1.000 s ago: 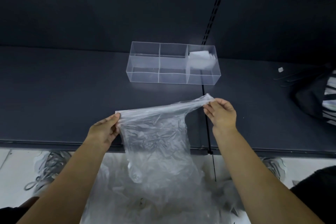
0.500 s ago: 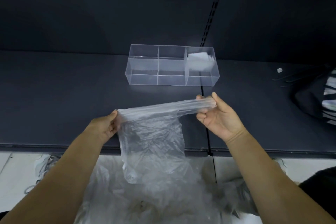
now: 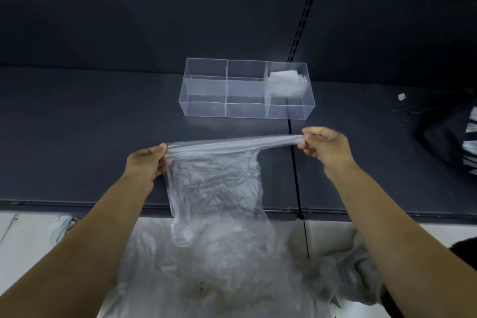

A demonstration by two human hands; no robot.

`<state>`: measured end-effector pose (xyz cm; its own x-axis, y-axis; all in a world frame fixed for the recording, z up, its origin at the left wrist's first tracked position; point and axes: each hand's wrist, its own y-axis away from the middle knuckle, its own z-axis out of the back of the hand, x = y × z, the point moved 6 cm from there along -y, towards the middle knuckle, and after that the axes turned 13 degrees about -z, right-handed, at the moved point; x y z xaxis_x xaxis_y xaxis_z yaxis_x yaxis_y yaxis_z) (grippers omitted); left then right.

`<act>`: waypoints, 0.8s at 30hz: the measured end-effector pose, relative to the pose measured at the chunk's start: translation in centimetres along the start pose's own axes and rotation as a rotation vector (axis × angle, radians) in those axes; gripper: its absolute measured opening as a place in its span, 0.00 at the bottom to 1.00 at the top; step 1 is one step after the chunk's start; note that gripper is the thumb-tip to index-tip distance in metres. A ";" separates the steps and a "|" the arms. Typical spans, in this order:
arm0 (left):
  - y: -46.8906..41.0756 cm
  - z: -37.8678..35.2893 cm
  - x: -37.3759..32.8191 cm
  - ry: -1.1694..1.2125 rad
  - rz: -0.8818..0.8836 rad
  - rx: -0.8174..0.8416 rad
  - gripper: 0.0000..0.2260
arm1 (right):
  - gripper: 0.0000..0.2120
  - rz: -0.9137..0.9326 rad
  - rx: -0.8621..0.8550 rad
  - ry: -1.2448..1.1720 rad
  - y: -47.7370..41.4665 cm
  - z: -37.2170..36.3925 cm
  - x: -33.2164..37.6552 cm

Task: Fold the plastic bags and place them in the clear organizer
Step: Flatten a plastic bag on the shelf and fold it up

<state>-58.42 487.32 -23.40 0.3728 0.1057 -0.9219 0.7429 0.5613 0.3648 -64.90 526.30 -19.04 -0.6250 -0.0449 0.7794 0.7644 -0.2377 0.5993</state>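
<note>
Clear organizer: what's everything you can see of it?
The clear organizer is a transparent, rigid-looking rectangular box, open-topped, with cross dividers making three sections along its length; any lengthwise divider is hard to tell. It sits flat on the dark shelf, long side facing the camera. A folded whitish bag sits in the right-end section; the others look empty. Nothing else touches it.

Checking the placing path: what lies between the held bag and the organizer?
In the head view, only bare dark shelf, crossed by a seam, separates the bag from the organizer.
</note>
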 end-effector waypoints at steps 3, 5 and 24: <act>-0.9 -0.3 0.1 0.008 0.023 -0.013 0.08 | 0.08 0.069 -0.081 -0.026 -0.7 0.2 0.9; -1.8 -0.3 0.1 0.032 0.057 -0.044 0.08 | 0.08 0.092 -0.122 -0.075 -1.0 0.5 1.8; 10.1 6.6 7.3 -0.008 0.119 -0.227 0.14 | 0.22 -0.795 0.193 0.075 12.9 -3.6 -17.8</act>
<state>-44.54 488.31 -25.63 0.4551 0.1756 -0.8729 0.5498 0.7157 0.4307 -44.44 520.52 -25.85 -0.9952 0.0003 0.0981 0.0979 -0.0556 0.9936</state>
